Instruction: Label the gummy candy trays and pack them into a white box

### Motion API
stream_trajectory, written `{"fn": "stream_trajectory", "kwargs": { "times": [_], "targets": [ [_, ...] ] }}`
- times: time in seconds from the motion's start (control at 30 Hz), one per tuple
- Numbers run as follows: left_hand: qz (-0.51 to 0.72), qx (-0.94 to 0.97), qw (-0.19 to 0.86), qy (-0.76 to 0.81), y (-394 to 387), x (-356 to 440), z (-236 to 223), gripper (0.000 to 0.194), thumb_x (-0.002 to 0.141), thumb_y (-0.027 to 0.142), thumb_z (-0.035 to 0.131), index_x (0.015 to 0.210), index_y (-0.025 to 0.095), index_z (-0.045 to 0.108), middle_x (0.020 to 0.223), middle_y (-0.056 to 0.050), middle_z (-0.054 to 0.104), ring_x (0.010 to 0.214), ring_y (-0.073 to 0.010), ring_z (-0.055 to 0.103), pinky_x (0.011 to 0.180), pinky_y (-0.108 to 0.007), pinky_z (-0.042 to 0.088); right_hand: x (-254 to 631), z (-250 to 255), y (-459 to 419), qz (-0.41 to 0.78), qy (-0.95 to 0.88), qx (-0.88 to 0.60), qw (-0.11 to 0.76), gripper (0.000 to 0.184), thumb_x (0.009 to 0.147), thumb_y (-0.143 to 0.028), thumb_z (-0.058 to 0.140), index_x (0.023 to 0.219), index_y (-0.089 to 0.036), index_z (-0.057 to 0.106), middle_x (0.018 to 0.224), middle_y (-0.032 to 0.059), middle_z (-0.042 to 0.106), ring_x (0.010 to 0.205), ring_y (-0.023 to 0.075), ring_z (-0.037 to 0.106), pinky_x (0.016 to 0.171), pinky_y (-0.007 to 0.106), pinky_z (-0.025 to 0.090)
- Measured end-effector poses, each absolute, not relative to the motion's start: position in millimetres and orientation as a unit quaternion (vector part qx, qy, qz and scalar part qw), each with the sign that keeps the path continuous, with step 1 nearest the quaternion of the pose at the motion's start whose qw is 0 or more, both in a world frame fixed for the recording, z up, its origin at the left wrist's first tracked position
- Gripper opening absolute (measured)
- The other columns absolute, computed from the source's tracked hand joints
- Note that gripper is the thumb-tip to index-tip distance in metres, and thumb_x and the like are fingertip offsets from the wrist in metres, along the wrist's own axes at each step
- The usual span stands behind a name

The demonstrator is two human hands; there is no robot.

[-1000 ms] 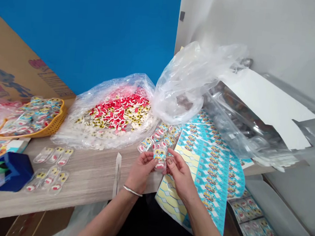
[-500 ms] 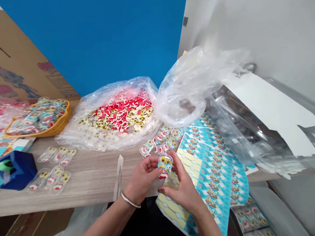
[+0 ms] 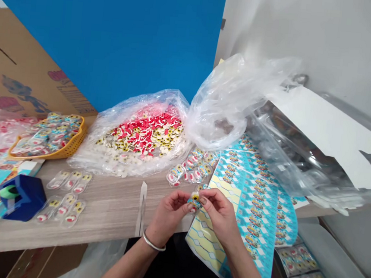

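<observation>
Between my left hand (image 3: 171,213) and my right hand (image 3: 220,211) is a small clear plastic candy pack (image 3: 195,198) with a blue printed sticker and a yellow eye-like piece inside. The fingers of both hands pinch it from either side, covering much of it. Just beyond the hands lies a pile of similar labelled packs (image 3: 176,172). A sheet of blue and yellow stickers (image 3: 217,239) lies under and beside my right hand, its near part bare of labels and hanging over the table edge. A pale pointed strip (image 3: 141,208) lies left of my left hand.
An open plastic bag of red, white and yellow candies (image 3: 147,131) stands at the back. On the left are an orange basket (image 3: 76,140) of packs, unlabelled packs (image 3: 69,206) and a blue tape dispenser (image 3: 26,198). Clear plastic bags (image 3: 227,103) crowd the back right.
My right hand has closed in from the right and now pinches the pack too. The pack has turned and tilted between the fingers. The view has shifted slightly.
</observation>
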State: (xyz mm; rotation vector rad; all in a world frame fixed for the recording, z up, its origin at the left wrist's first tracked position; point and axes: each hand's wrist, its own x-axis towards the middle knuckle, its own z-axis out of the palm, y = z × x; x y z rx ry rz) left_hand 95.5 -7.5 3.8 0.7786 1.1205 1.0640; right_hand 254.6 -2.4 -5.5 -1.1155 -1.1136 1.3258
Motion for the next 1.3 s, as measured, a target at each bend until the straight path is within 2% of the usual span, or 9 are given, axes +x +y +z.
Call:
{"fn": "stream_trajectory", "kwargs": {
  "times": [0.17, 0.33, 0.47, 0.6, 0.83, 1.03, 1.17, 1.23, 1.3],
  "targets": [
    [0.466, 0.355, 0.628, 0.513, -10.7, 87.7, 4.5, 0.028, 0.065, 0.032, 0.085, 0.083, 0.016, 0.070, 0.075, -0.002, 0.071, 0.070, -0.0134, 0.064, 0.069, -0.024, 0.050, 247.9, -6.3, -4.1, 0.563, -0.456, -0.463, 0.511, 0.022, 0.083, -0.039, 0.070, 0.096, -0.022, 0.066, 0.086, 0.0036, 0.069, 0.081, 0.0189, 0.064, 0.073, 0.031, 0.052],
    [0.468, 0.346, 0.650, 0.488, -13.8, 83.1, 5.6, 0.027, 0.072, 0.034, 0.081, 0.091, 0.017, 0.071, 0.084, -0.005, 0.073, 0.075, -0.0150, 0.065, 0.073, -0.027, 0.052, 238.5, 0.3, -11.5, 0.511, -0.531, -0.487, 0.469, 0.013, 0.085, -0.034, 0.067, 0.087, -0.021, 0.065, 0.081, 0.0025, 0.066, 0.076, 0.0176, 0.061, 0.072, 0.030, 0.050],
    [0.487, 0.326, 0.646, 0.490, -16.6, 82.5, 4.1, 0.023, 0.071, 0.033, 0.082, 0.082, 0.016, 0.071, 0.076, -0.003, 0.070, 0.070, -0.0139, 0.063, 0.071, -0.026, 0.052, 233.9, 6.3, -14.8, 0.552, -0.496, -0.477, 0.471, 0.017, 0.081, -0.035, 0.071, 0.088, -0.021, 0.064, 0.080, 0.0020, 0.065, 0.074, 0.0172, 0.061, 0.069, 0.029, 0.051],
    [0.487, 0.321, 0.647, 0.491, -19.0, 82.0, 5.2, 0.022, 0.072, 0.035, 0.081, 0.080, 0.017, 0.070, 0.073, -0.001, 0.068, 0.066, -0.0121, 0.060, 0.066, -0.024, 0.050, 232.9, 6.0, -13.5, 0.563, -0.495, -0.471, 0.465, 0.016, 0.083, -0.035, 0.069, 0.084, -0.020, 0.065, 0.077, 0.0014, 0.064, 0.072, 0.0159, 0.060, 0.066, 0.028, 0.050],
    [0.501, 0.302, 0.621, 0.522, -16.4, 71.0, 0.1, 0.025, 0.069, 0.032, 0.083, 0.082, 0.016, 0.070, 0.078, -0.003, 0.070, 0.070, -0.0119, 0.061, 0.067, -0.022, 0.049, 218.4, -8.8, -7.0, 0.640, -0.435, -0.454, 0.441, 0.024, 0.078, -0.038, 0.074, 0.092, -0.020, 0.065, 0.087, 0.0041, 0.070, 0.081, 0.0190, 0.065, 0.074, 0.032, 0.053],
    [0.502, 0.224, 0.666, 0.505, -18.1, 63.2, -1.1, 0.030, 0.067, 0.032, 0.084, 0.089, 0.016, 0.071, 0.082, -0.002, 0.070, 0.072, -0.0118, 0.062, 0.068, -0.023, 0.049, 209.8, -11.1, -10.0, 0.616, -0.452, -0.474, 0.438, 0.019, 0.078, -0.036, 0.072, 0.079, -0.020, 0.061, 0.070, -0.0010, 0.062, 0.064, 0.0143, 0.058, 0.060, 0.026, 0.048],
    [0.511, 0.213, 0.675, 0.487, -18.5, 64.2, -0.9, 0.028, 0.066, 0.032, 0.085, 0.083, 0.017, 0.070, 0.079, -0.002, 0.070, 0.071, -0.0115, 0.062, 0.067, -0.022, 0.049, 204.0, -12.8, -9.2, 0.616, -0.464, -0.468, 0.432, 0.014, 0.079, -0.032, 0.068, 0.078, -0.021, 0.060, 0.070, -0.0014, 0.062, 0.063, 0.0143, 0.058, 0.060, 0.026, 0.049],
    [0.516, 0.215, 0.656, 0.507, -13.3, 61.3, -5.2, 0.032, 0.063, 0.032, 0.086, 0.085, 0.016, 0.069, 0.080, -0.002, 0.070, 0.070, -0.0121, 0.063, 0.066, -0.023, 0.050, 198.3, -16.7, -6.9, 0.614, -0.458, -0.474, 0.434, 0.013, 0.078, -0.031, 0.068, 0.085, -0.021, 0.063, 0.076, 0.0004, 0.066, 0.068, 0.0159, 0.062, 0.064, 0.028, 0.052],
    [0.522, 0.239, 0.596, 0.561, -3.6, 52.3, -13.1, 0.040, 0.061, 0.035, 0.086, 0.091, 0.016, 0.067, 0.079, -0.002, 0.070, 0.068, -0.0133, 0.064, 0.063, -0.024, 0.051, 193.4, -19.7, -4.9, 0.589, -0.464, -0.501, 0.433, 0.026, 0.075, -0.030, 0.071, 0.099, -0.021, 0.065, 0.087, 0.0031, 0.069, 0.073, 0.0180, 0.065, 0.069, 0.032, 0.054]
  ]
}}
